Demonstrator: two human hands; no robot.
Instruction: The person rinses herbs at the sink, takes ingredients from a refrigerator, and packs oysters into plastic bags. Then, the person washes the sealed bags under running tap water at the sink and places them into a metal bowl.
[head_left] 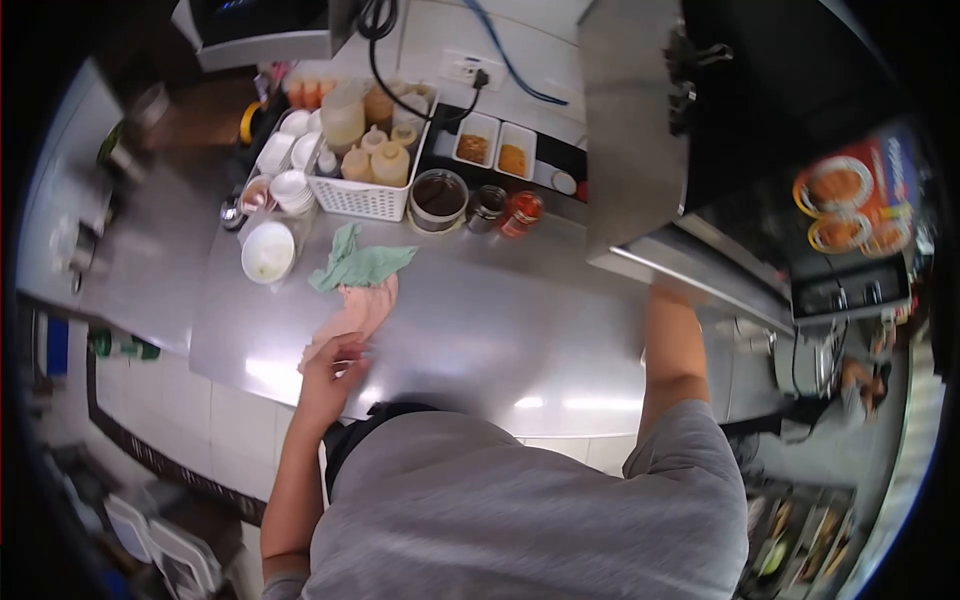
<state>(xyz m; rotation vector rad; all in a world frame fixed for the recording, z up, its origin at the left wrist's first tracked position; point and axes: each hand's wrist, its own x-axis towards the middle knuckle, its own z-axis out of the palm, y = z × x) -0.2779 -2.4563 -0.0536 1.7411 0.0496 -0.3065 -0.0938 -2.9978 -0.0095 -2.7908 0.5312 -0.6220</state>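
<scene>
My left hand [338,365] is over the near left part of the steel counter [500,310]. Its fingers are loosely curled and apart, and I see nothing held in them. Just beyond the fingertips lies a crumpled pink cloth [368,308], with a green cloth [362,262] bunched against its far end. My right arm reaches forward, and my right hand [678,290] goes in under the edge of a steel unit [640,130]. The fingers there are hidden and blurred, so what they touch does not show.
Along the back stand a white basket [360,200] of sauce bottles, a pot of dark sauce [438,198], two jars, one with red contents [521,212], and two white food trays [515,150]. A white bowl [268,252] sits at the left. Another person [850,400] is at far right.
</scene>
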